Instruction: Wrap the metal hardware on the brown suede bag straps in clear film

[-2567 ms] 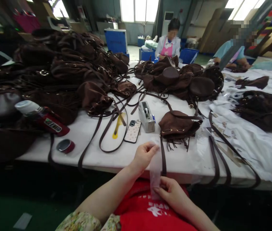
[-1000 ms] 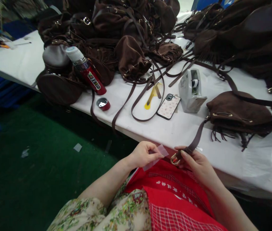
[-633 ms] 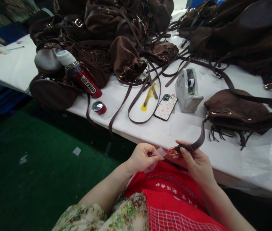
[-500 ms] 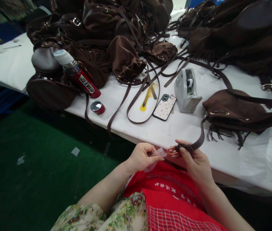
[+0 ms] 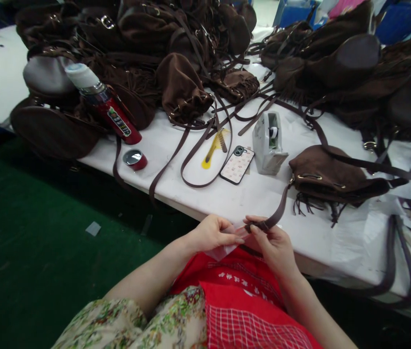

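Observation:
My left hand [image 5: 211,236] pinches a small clear plastic bag [image 5: 221,253] just above my lap. My right hand [image 5: 274,246] is closed around the end of a dark brown strap [image 5: 277,212]. The strap's end, with a thin orange-red edge showing, reaches into or against the plastic at my left fingers; how deep I cannot tell. From my right hand the strap runs up to a brown drawstring bag [image 5: 327,169] with a fringed tassel, which lies on the white table [image 5: 198,203].
Heaps of brown bags [image 5: 136,34] cover the far side. Nearer stand a red thermos [image 5: 109,109], its cup [image 5: 135,159], a yellow comb [image 5: 212,150], a phone [image 5: 237,165] and a white box [image 5: 269,143]. Loose straps [image 5: 390,257] hang over the front edge at right.
My right hand has brought the strap end left to the plastic bag, and the orange-red loop is now mostly covered. The view has turned slightly to the right.

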Demonstrator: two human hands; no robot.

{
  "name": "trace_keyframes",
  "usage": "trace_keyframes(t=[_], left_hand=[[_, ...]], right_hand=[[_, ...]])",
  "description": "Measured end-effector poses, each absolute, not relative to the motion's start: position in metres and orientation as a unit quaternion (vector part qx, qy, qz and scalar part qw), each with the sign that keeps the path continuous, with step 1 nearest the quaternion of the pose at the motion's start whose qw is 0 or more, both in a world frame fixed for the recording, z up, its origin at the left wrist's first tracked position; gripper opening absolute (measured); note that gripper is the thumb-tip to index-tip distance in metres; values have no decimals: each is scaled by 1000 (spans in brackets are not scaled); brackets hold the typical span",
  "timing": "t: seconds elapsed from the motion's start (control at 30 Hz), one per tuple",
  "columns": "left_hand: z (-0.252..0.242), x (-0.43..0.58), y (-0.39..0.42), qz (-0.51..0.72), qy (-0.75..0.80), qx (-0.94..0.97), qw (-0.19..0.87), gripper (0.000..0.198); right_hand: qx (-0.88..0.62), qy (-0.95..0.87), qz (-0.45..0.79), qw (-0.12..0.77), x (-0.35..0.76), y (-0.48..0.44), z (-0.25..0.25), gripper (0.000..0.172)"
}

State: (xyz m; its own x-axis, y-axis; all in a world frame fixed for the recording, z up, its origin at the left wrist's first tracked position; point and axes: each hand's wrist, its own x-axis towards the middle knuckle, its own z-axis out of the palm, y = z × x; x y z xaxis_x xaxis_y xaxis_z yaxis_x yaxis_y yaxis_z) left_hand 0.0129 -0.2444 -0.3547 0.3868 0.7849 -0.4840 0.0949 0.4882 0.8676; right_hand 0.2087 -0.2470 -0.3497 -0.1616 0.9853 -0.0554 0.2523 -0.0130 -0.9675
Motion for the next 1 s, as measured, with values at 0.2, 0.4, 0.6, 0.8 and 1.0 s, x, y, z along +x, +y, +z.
trace_keyframes(t=[0.2, 0.4, 0.6, 0.8, 1.0], left_hand=[[-343, 20, -234, 225, 476, 474, 706, 47], [-330, 28, -225, 225, 430, 487, 726, 42], [-333, 36, -220, 249, 427, 486, 721, 41], [-335, 39, -214, 250, 402, 463, 749, 41], [-337, 40, -209, 215, 396, 468, 760, 43]], right_hand=[[-489, -595, 506, 388, 220, -244, -345, 38], [-490, -594, 519, 371, 219, -239, -337, 39], [-517, -585, 502, 373, 219, -233, -334, 39], [-494, -402, 608, 474, 223, -222, -335, 45], [-519, -312, 643, 470, 231, -208, -330, 34]])
